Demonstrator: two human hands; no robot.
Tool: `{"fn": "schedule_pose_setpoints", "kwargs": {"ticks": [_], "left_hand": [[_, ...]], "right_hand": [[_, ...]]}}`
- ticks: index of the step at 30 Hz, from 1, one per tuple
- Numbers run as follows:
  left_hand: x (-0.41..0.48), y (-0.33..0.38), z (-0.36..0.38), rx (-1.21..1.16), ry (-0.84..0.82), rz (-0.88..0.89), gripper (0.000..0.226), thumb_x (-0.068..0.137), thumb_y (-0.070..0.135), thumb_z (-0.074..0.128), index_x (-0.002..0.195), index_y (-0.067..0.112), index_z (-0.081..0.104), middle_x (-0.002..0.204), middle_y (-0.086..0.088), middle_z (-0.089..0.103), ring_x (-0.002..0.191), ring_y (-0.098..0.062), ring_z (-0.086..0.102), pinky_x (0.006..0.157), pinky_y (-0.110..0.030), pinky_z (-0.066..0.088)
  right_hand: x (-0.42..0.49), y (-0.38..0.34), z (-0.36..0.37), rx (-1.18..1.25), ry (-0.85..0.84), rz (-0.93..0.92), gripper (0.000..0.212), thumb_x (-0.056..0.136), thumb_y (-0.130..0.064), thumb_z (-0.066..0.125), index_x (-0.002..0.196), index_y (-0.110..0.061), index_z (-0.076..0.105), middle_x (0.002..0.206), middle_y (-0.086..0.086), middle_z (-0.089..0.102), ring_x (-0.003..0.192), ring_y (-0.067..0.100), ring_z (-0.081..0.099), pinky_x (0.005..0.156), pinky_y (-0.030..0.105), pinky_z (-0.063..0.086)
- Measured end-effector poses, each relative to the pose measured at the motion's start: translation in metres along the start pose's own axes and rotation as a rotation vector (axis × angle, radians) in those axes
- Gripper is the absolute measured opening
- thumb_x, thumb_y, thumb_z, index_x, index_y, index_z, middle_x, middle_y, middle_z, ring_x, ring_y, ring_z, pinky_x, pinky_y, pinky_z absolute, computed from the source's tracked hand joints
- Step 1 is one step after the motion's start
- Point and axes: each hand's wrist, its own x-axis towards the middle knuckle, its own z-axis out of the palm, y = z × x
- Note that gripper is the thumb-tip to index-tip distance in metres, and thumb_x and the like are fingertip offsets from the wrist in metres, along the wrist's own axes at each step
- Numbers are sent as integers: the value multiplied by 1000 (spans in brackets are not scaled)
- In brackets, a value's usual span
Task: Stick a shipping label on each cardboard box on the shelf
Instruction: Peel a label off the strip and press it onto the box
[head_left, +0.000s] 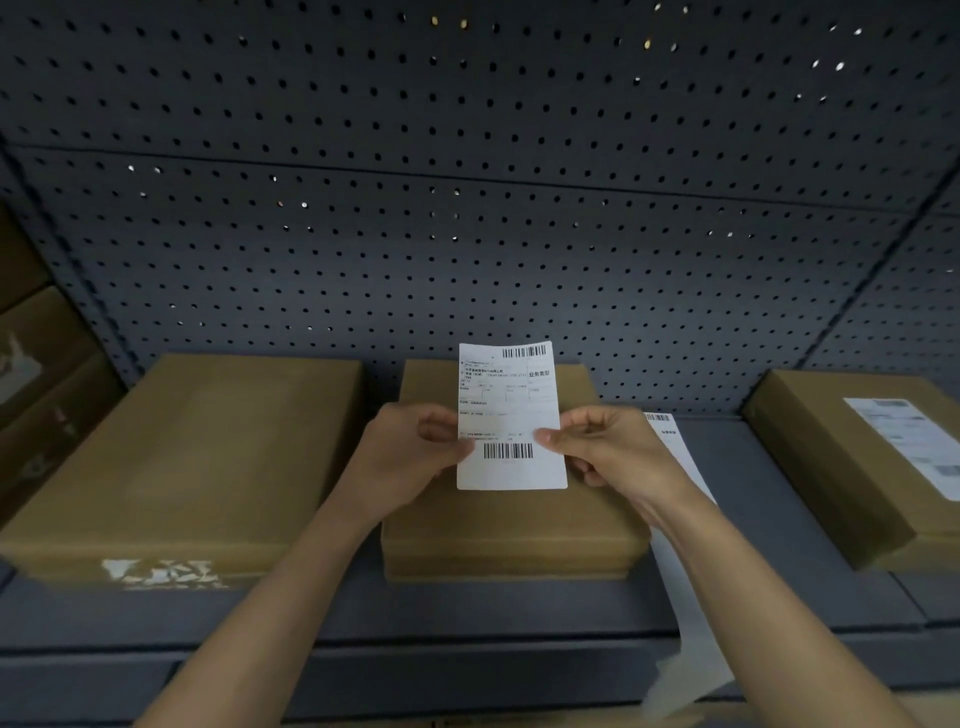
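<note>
A white shipping label (509, 410) with two barcodes is held upright above the middle cardboard box (514, 530). My left hand (410, 452) pinches its left edge and my right hand (608, 452) pinches its right edge. A larger bare cardboard box (197, 457) lies to the left on the shelf (467, 608). At the right, another cardboard box (831, 462) carries a label (909, 441) on its top. More white label strip (680, 519) trails on the shelf under my right forearm.
A dark pegboard wall (467, 234) backs the shelf. Stacked cardboard boxes (36, 374) stand at the far left in the adjoining bay. The loose end of the paper strip (685, 675) hangs over the shelf's front edge.
</note>
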Motion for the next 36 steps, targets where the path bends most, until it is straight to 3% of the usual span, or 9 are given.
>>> {"fn": "schedule_pose_setpoints", "kwargs": {"ticks": [8,11,15,20,26,30,36], "left_hand": [[-1,1,3,112,-8,-8,39,78,23,82,112,30,65,89,10,73,87,-1,69,81,-25,56],[-2,1,6,127,-12,-6,43,77,23,83,113,33,62,84,10,73,84,1,69,80,-23,55],[-3,0,9,156,-1,-9,50,75,23,85,116,34,58,80,12,73,79,8,67,70,-14,50],[-6,0,13,218,2,-6,60,72,21,86,120,35,53,79,14,72,75,17,62,61,-6,42],[-9,0,16,295,8,8,76,70,20,88,132,32,46,83,16,69,78,6,62,67,-9,42],[-10,-3,17,321,20,24,77,70,21,88,132,31,44,88,15,68,81,4,62,66,-9,41],[-10,-5,19,347,14,58,77,73,21,86,133,37,40,95,14,68,83,4,60,66,-8,39]], "right_hand": [[5,4,-1,-55,-17,28,27,73,-15,86,95,-5,72,63,-12,67,43,-2,46,42,16,32],[6,6,-2,-52,-24,35,28,74,-12,85,96,-3,71,63,-11,67,42,-4,47,39,14,31],[5,6,-2,-11,-28,3,30,75,1,81,100,7,68,77,3,68,43,-6,53,40,7,35],[4,10,-2,-19,-41,-18,33,72,6,81,102,9,66,77,3,67,45,-6,55,42,6,37],[6,14,-2,-66,-48,-30,33,70,8,82,98,5,67,76,3,69,51,-5,60,45,7,41],[7,19,-2,-136,-39,-49,34,66,7,85,95,1,68,78,3,71,59,0,65,56,12,49],[7,21,-2,-215,-22,-74,33,67,1,86,93,-9,68,78,-1,71,62,0,65,59,13,48]]}}
